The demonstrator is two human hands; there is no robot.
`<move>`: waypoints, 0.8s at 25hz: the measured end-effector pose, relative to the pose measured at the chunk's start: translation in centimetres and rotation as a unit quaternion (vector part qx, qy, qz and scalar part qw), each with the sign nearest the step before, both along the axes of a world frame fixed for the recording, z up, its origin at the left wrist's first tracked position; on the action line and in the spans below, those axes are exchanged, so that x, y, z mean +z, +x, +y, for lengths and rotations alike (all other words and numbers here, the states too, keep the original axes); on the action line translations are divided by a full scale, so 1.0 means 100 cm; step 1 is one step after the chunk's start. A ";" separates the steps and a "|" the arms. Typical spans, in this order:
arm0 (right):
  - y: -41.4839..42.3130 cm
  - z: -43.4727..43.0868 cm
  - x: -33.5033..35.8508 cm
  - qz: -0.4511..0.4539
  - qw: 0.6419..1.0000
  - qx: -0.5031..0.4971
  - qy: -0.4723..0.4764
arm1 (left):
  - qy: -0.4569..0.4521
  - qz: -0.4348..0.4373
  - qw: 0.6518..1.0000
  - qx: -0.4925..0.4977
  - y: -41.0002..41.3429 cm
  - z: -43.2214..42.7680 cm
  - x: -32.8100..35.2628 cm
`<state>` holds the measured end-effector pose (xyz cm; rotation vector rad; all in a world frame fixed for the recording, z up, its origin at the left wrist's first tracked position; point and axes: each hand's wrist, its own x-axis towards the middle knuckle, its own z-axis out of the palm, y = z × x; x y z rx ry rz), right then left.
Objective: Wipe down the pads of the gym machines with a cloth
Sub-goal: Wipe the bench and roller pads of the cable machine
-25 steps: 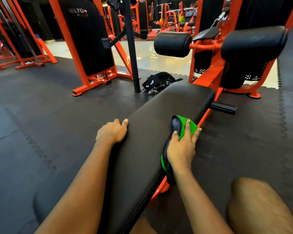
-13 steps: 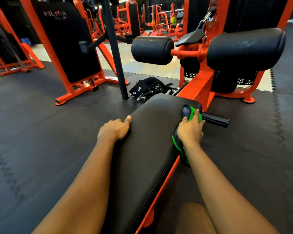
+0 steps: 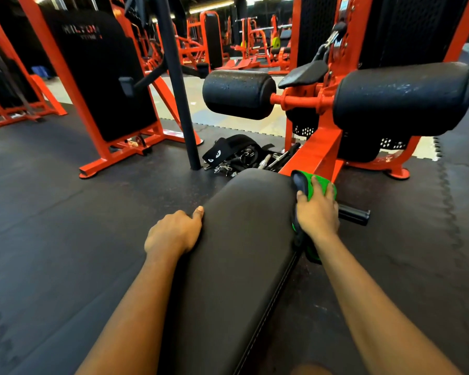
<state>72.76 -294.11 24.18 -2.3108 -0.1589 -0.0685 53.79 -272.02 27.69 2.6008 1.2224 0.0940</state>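
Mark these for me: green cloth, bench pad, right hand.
green cloth (image 3: 323,182): head view, green fold between the fingers.
bench pad (image 3: 244,239): head view, bare middle of its top.
right hand (image 3: 318,215): head view, back of the hand.

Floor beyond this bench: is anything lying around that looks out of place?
Yes. A heap of black straps and metal cable attachments lies loose on the floor mat just past the far end of the bench pad, beside the black pole, as if dumped rather than racked.
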 end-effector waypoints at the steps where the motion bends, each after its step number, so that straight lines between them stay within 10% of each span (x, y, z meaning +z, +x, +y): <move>1: 0.001 0.000 0.002 0.003 1.000 -0.002 -0.012 | -0.001 0.003 1.000 0.002 -0.001 -0.001 0.000; 10: 0.087 0.047 0.055 -0.016 0.951 0.102 -0.291 | 0.004 -0.013 1.000 0.012 -0.001 -0.003 0.001; 20: 0.075 0.035 0.046 -0.072 0.937 0.235 -0.248 | -0.009 -0.019 1.000 0.004 -0.004 -0.007 0.007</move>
